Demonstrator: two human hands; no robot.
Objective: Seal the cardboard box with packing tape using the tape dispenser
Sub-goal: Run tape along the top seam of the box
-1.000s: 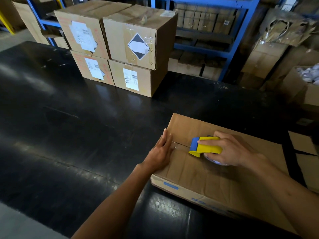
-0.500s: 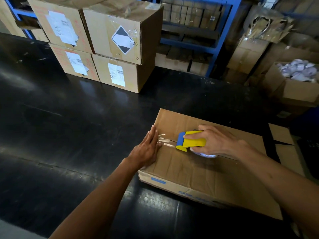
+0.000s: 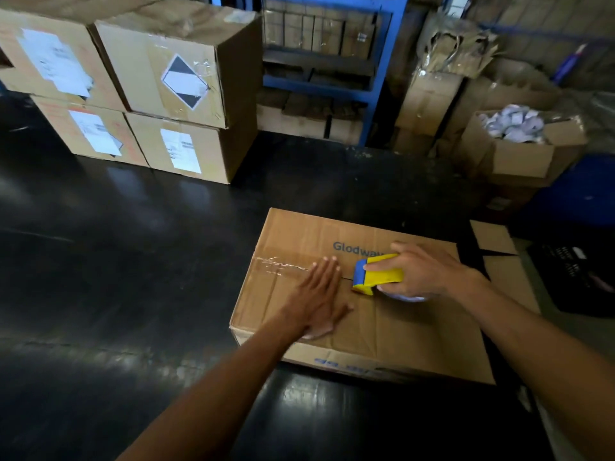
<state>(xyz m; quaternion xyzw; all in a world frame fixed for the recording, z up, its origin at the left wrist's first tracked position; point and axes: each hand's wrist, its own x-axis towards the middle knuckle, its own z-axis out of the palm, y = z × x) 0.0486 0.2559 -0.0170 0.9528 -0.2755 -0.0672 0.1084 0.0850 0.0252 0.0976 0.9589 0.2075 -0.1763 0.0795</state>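
On the cardboard box (image 3: 399, 331), clear packing tape (image 3: 279, 263) now covers the seam's left end. The flat, released left hand (image 3: 319, 297) presses beside it; the right hand (image 3: 422, 274) grasps the yellow-blue tape dispenser (image 3: 377, 273), drawn rightward mid-seam.

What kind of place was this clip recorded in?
Most likely a warehouse or shipping area. Labelled cartons are stacked on the dark packing table, blue metal shelving behind holds more boxes, and the right hand holds a tape dispenser.

tape dispenser (image 3: 379, 273) on box (image 3: 399, 331)
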